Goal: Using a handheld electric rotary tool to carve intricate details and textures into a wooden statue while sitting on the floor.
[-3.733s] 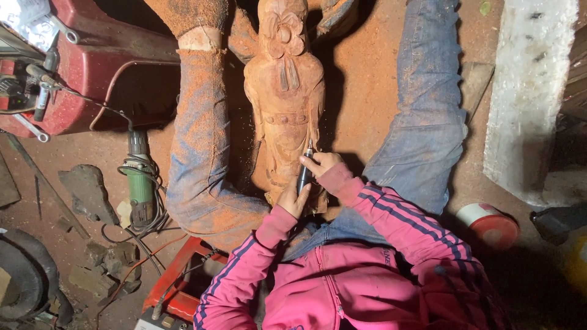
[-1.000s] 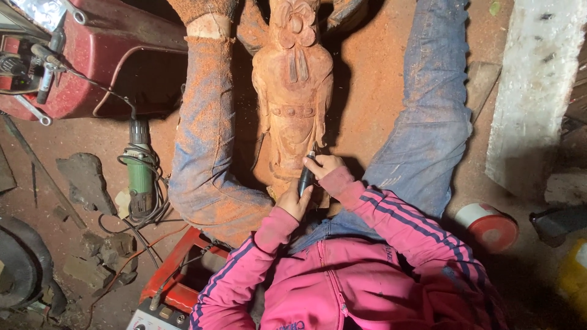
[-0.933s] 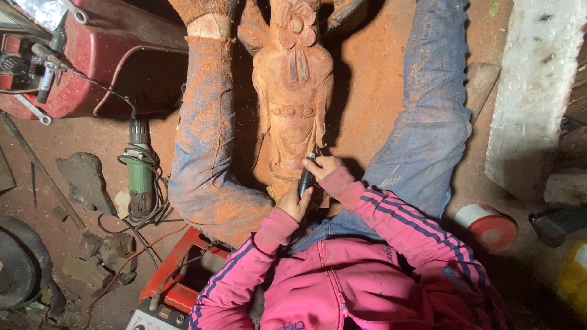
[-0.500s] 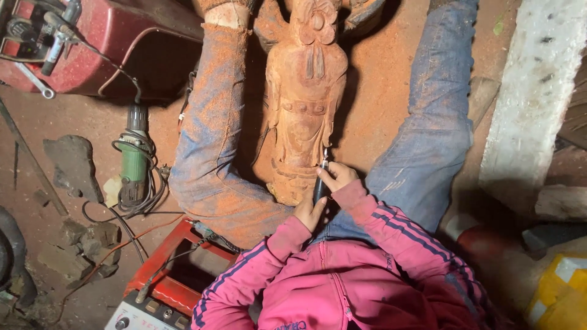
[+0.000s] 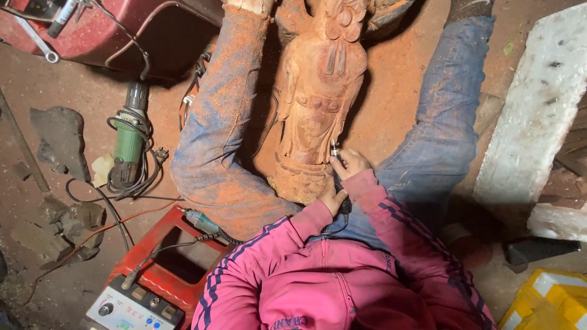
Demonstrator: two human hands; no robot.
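The wooden carved figure (image 5: 318,104) lies on the floor between the person's dusty jeans legs. The right hand (image 5: 350,164) pinches a slim rotary tool (image 5: 337,168) against the figure's lower edge; the left hand (image 5: 331,200), just below it, closes around the tool's body.

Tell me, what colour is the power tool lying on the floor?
Green power tool with a dark end, in the head view.
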